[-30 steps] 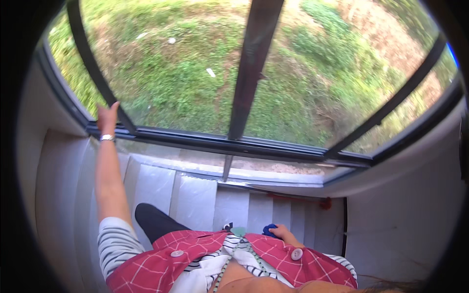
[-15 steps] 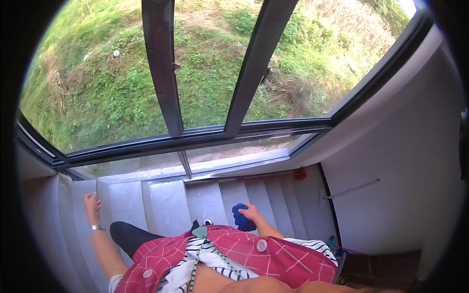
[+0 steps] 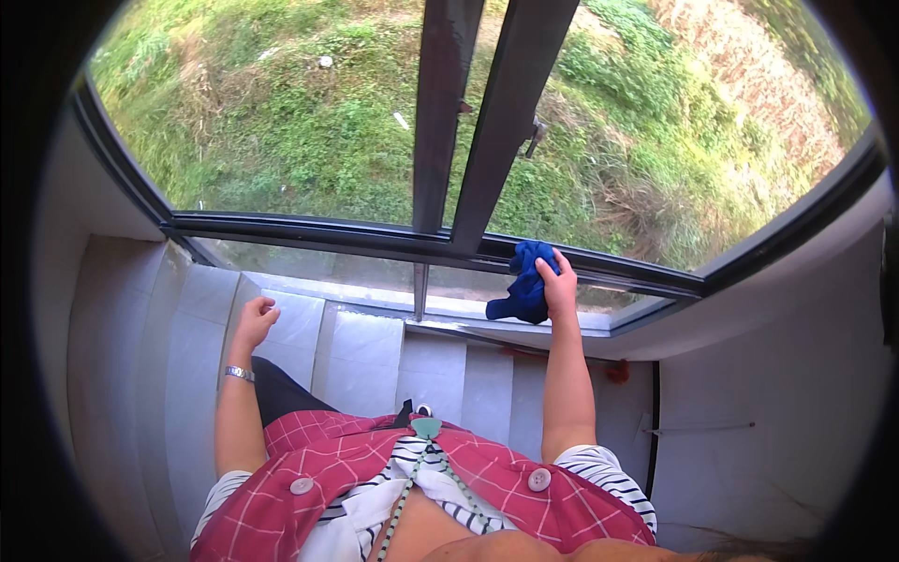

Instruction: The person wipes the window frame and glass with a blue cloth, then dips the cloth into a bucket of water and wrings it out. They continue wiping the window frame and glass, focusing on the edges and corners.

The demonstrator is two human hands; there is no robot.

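My right hand (image 3: pixel 560 285) is raised at the window, its fingers closed on a crumpled dark blue cloth (image 3: pixel 524 298). The cloth hangs in front of the dark lower rail of the window frame (image 3: pixel 356 241); whether it touches the rail I cannot tell. On the left, my left hand (image 3: pixel 255 321) hovers over the grey steps with its fingers curled in and nothing visible in them. A silver-coloured watch band (image 3: pixel 240 373) circles that wrist.
Pale grey stairs (image 3: pixel 361 361) run below the window, with a low glass pane (image 3: pixel 318 264) beside them. Two dark uprights (image 3: pixel 448 112) stand close together, and a window handle (image 3: pixel 536 138) juts from the right one. A thin rod (image 3: pixel 702 429) lies at the right, near a red tuft (image 3: pixel 617 372).
My right hand has lifted the blue cloth from beside my body up to the window rail. My left hand has risen slightly, and the view has shifted to the left.
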